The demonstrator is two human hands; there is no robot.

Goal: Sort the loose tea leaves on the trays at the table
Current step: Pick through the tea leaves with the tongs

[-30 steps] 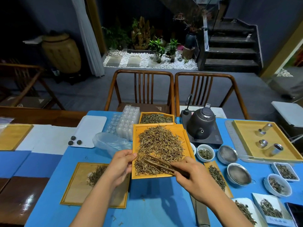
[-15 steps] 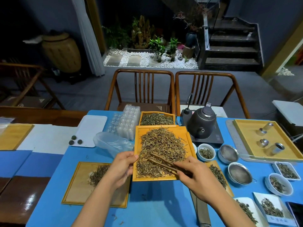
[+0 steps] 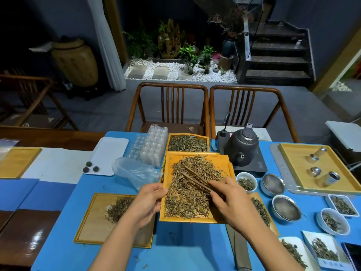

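2 hands (image 3: 148, 202) (image 3: 232, 200), 1 tongs (image 3: 195, 178), 3 leaf trays (image 3: 224, 159)

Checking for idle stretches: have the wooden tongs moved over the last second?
Yes. The tongs in the right hand have slid away from the person, up the leaf pile on the orange tray, closer to the kettle.

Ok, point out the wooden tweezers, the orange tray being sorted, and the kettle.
wooden tweezers (image 3: 196, 178), head view, mid-length of the arms over the leaves
orange tray (image 3: 224, 160), head view, bare far-right corner
kettle (image 3: 240, 148), head view, front of the dark body
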